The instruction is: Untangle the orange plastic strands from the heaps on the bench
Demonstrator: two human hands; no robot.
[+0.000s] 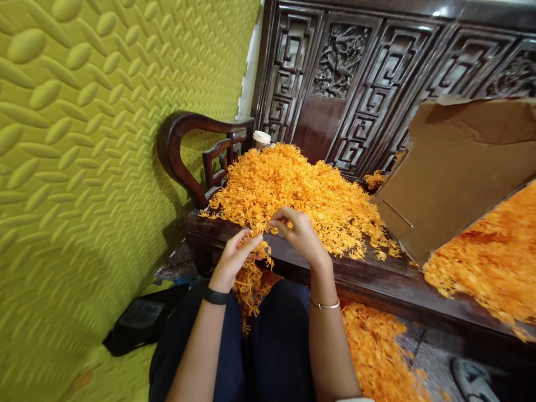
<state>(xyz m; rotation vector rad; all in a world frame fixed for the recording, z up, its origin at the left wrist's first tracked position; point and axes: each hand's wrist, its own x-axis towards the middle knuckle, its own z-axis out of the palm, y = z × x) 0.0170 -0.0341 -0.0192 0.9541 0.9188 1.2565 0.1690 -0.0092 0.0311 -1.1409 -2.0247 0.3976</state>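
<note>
A big heap of small orange pieces lies on the seat of a dark carved wooden bench. My left hand and my right hand meet at the heap's near edge, fingers pinched together on a tangled strand of the orange pieces that hangs down over my lap. The left wrist wears a black band, the right a thin bangle.
A torn cardboard sheet leans on the bench at right, with another orange pile beside it. More orange pieces lie on the floor. A white-lidded jar stands behind the heap. A green padded wall is at left, with a black object below it.
</note>
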